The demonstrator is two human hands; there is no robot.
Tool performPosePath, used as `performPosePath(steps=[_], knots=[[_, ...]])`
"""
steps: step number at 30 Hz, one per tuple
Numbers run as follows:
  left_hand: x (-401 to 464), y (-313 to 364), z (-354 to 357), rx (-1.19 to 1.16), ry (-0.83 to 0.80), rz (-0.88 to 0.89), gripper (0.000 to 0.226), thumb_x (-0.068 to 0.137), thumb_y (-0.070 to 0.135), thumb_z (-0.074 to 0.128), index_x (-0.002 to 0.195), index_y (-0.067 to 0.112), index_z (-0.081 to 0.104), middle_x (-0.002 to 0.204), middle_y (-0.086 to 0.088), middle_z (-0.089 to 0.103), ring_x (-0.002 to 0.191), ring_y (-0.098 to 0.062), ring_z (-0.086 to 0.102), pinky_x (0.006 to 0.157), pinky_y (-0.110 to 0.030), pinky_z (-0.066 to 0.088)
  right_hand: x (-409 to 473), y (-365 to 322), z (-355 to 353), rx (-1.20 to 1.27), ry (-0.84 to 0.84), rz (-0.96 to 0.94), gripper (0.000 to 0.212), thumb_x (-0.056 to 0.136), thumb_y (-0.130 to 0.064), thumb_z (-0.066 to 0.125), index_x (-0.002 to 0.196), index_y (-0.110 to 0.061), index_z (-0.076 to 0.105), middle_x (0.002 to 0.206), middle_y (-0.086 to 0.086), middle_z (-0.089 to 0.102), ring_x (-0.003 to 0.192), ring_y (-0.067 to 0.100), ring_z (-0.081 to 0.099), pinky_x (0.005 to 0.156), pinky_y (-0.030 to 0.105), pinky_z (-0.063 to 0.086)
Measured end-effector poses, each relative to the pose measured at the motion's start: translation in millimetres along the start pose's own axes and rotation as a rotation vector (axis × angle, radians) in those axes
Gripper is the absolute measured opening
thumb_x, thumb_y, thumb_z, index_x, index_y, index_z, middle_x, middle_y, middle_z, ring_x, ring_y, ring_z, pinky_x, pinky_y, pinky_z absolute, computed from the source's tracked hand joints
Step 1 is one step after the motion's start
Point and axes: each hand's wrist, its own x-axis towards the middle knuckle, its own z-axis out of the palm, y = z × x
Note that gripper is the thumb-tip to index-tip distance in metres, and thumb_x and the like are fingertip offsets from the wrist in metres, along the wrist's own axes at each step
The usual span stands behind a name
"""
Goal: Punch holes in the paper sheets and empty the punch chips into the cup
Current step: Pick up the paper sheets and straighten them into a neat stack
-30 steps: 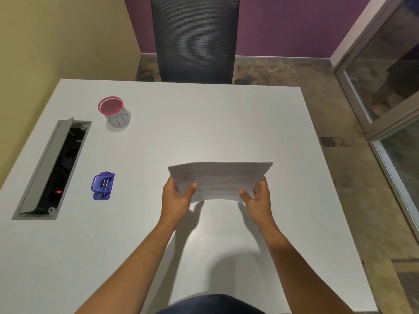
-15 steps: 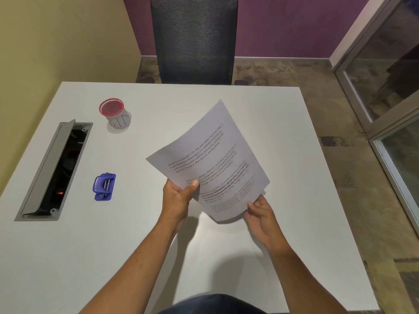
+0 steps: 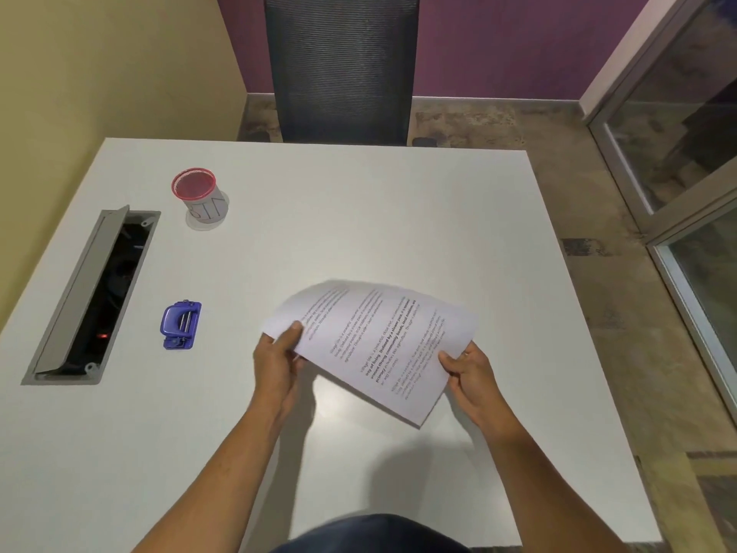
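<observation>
Printed paper sheets (image 3: 375, 345) hang just above the white table (image 3: 359, 217), turned at an angle with the text running diagonally. My left hand (image 3: 279, 361) pinches their left corner with the thumb on top. My right hand (image 3: 470, 369) grips the right edge. A small blue hole punch (image 3: 180, 324) lies on the table to the left of my left hand, apart from it. Further back on the left stands a red-rimmed mesh cup (image 3: 199, 195) with a paper label reading "BIN".
An open grey cable tray (image 3: 85, 297) is sunk into the table's left side, its lid raised. A dark mesh chair (image 3: 341, 65) stands behind the far table edge. A glass door (image 3: 686, 153) is on the right.
The sheets have swung from upright in front of me to a flatter, lower pose over the table. Both hands moved down with them, and my right hand shifted to the right edge.
</observation>
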Motion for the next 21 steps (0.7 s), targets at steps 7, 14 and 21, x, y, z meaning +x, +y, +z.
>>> performPosePath(steps=[7, 14, 21], knots=[[28.6, 31.9, -39.5, 0.432, -0.185, -0.147, 0.035, 0.069, 0.038, 0.072, 0.099, 0.021, 0.078, 0.093, -0.002, 0.076, 0.077, -0.017, 0.069, 0.065, -0.03, 0.047, -1.7, -16.9, -7.2, -0.116, -0.006, 0.039, 0.039, 0.093, 0.012, 0.051, 0.122, -0.011, 0.061, 0.116, 0.01, 0.073, 0.101, 0.024, 0.072, 0.074, 0.031, 0.06], [39.5, 39.7, -22.0, 0.697, -0.339, -0.039, 0.034, 0.078, 0.019, 0.081, 0.11, 0.02, 0.068, 0.103, 0.001, 0.077, 0.094, -0.02, 0.075, 0.069, -0.024, 0.058, 1.9, -40.2, 4.7, -0.417, -0.005, -0.113, 0.034, 0.092, 0.003, 0.058, 0.112, -0.025, 0.064, 0.108, -0.003, 0.075, 0.095, 0.015, 0.073, 0.076, 0.029, 0.059], [29.0, 47.7, 2.3, 0.683, -0.2, 0.331, 0.035, 0.083, 0.015, 0.077, 0.102, 0.041, 0.063, 0.101, 0.026, 0.073, 0.093, 0.003, 0.069, 0.069, -0.01, 0.054, 3.9, -74.5, 19.2, -0.371, 0.085, -0.399, 0.042, 0.087, 0.004, 0.066, 0.111, -0.031, 0.063, 0.106, -0.016, 0.072, 0.095, 0.0, 0.07, 0.075, 0.014, 0.056]])
